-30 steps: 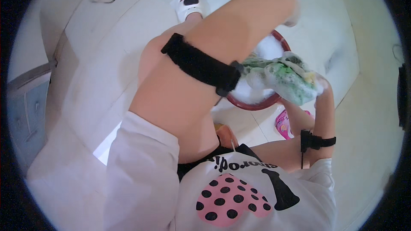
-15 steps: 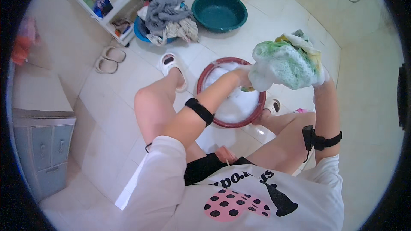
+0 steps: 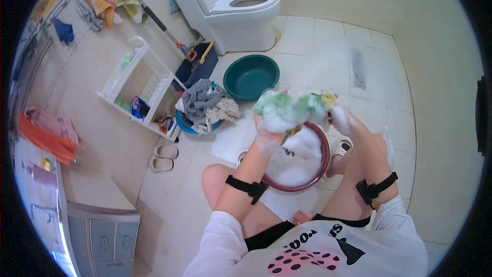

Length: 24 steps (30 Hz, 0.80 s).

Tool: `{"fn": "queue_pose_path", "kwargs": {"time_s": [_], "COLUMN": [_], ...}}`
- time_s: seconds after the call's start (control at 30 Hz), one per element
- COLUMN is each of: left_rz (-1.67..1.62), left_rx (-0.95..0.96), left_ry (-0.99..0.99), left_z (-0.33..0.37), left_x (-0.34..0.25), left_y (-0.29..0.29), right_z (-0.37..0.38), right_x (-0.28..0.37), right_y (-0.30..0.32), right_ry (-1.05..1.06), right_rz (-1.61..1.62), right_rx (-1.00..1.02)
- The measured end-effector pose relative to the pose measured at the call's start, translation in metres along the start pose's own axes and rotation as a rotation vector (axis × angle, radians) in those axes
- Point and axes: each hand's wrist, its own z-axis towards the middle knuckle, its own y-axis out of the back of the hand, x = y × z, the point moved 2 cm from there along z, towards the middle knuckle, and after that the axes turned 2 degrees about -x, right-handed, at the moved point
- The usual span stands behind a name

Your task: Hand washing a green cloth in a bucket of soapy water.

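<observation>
Soapy cloth point(image 3: 303, 106) is clenched in R hand point(image 3: 343, 121) and borne on L hand point(image 3: 268, 136), whose finger closure can't be told under suds point(image 3: 275, 121). Bunched at R earlier, it's now spread btwn both; lathering seems ongoing. Below fingers: sudsy brown basin point(image 3: 326, 155); beyond: green basin point(image 3: 252, 78); farther L: blue tub point(image 3: 185, 123) w/ laundry point(image 3: 202, 101).

Illumination was bright and diffuse around my fingers point(image 3: 258, 122), whose outlines appeared slightly soft; well right of them, the wall point(image 3: 443, 118) bowed toward black vignetting.
</observation>
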Motion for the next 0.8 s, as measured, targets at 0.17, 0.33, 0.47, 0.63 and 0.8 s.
{"fn": "queue_pose_path", "kwargs": {"time_s": [0.17, 0.33, 0.47, 0.63, 0.8], "left_rz": [-0.128, -0.071, 0.748, 2.050, 1.968], "left_rx": [0.051, 0.163, -0.182, -0.045, -0.228], "left_ry": [-0.028, 0.030, -0.315, -0.632, -0.699], "left_z": [0.022, 0.025, 0.024, 0.032, 0.035], "left_x": [0.002, -0.008, 0.009, -0.029, -0.035], "left_y": [0.070, 0.046, 0.010, 0.011, 0.020], "right_z": [0.005, 0.021, 0.044, 0.081, 0.058], "right_x": [0.020, -0.014, 0.005, 0.010, -0.004], "right_y": [-0.060, -0.095, -0.087, -0.074, -0.082], "right_ry": [0.097, 1.126, 1.111, 0.610, 0.773], "right_rz": [0.700, -0.539, -0.474, -0.066, -0.204], "right_rx": [-0.008, -0.304, -0.388, -0.269, 0.027]}}
